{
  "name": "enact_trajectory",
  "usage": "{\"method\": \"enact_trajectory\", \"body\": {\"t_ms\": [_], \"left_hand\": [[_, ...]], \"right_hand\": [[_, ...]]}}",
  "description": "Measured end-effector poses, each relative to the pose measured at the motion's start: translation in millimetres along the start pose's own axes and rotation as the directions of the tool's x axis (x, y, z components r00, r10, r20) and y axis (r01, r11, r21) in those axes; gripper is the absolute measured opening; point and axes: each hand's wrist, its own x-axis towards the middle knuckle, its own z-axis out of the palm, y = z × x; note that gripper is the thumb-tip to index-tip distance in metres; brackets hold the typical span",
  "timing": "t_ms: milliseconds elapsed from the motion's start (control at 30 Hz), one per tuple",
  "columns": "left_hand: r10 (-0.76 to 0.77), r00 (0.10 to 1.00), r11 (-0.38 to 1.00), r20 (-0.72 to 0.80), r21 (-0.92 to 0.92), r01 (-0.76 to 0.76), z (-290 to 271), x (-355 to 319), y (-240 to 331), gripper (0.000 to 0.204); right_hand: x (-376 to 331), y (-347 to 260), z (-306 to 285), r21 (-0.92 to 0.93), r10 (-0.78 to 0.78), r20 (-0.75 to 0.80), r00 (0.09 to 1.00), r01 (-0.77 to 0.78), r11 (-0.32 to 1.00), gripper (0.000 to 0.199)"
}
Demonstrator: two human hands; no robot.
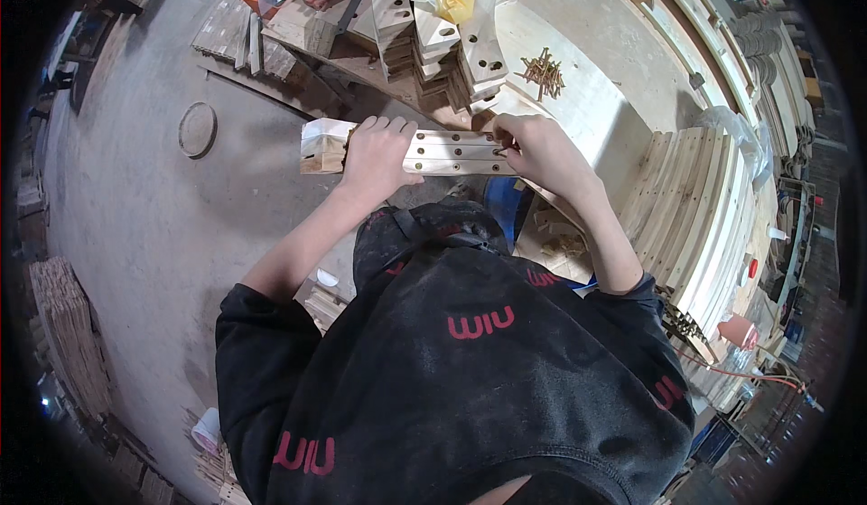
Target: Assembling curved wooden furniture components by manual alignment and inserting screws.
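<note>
- Head view: the wooden strips (433, 152) lie side by side as one long, pale bundle, crosswise in front of the person's dark shirt (542, 378), with the floor (253, 207) showing beyond the left end.
- The left hand (379, 151) is clamped over the bundle near its left end, fingers close together at the far edge, thumb at the near edge.
- The right hand (540, 151) is at the right end, fingers curled and drawn in; whether the tips pinch something small or only touch wood, I cannot tell.
- Metal screws (544, 74) lie heaped on a pale surface (578, 98) beyond the right hand.
- Handling, as a judgement: solid wood, so stiff and fairly weighty; dry faces should grip well, though dust could make them slick. Splitting seems likeliest around the holes (458, 152) and at the ends.
- Best hold, I judge: across both long edges, squeezing the strips together in case they are loose; whether they are joined, I cannot tell. A grip at each end should balance the length and leave the middle holes uncovered.
</note>
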Motion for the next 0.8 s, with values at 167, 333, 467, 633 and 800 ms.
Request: {"method": "enact_trajectory", "body": {"t_ms": [167,333,467,633,800], "left_hand": [[0.001,1.000,1.000,-0.002,-0.010,-0.001,-1.1,1.0,-0.2,0.059],[-0.006,1.000,1.000,-0.009,-0.005,0.006,0.6,1.1,-0.1,0.059],[-0.014,1.000,1.000,0.022,0.004,0.014,0.2,2.5,-0.4,0.060],[-0.008,1.000,1.000,-0.002,0.003,0.008,0.8,3.7,-1.7,0.059],[-0.007,1.000,1.000,-0.015,-0.013,0.007,-0.9,4.8,-0.4,0.058]], "right_hand": [[-1.8,-4.9,-1.3,0.000,-0.012,-0.037,0.999,0.012,1.000,0.016],[-2.1,-1.6,-2.8,0.021,0.040,-0.011,0.999,-0.040,0.999,0.016],[-0.1,0.3,0.8,0.025,0.050,0.013,0.999,-0.051,0.998,0.016],[2.0,-4.1,4.0,0.160,-0.002,-0.023,1.000,0.006,0.987,0.021],[-2.2,0.7,6.3,0.136,0.059,-0.029,0.998,-0.055,0.989,0.022]]}}
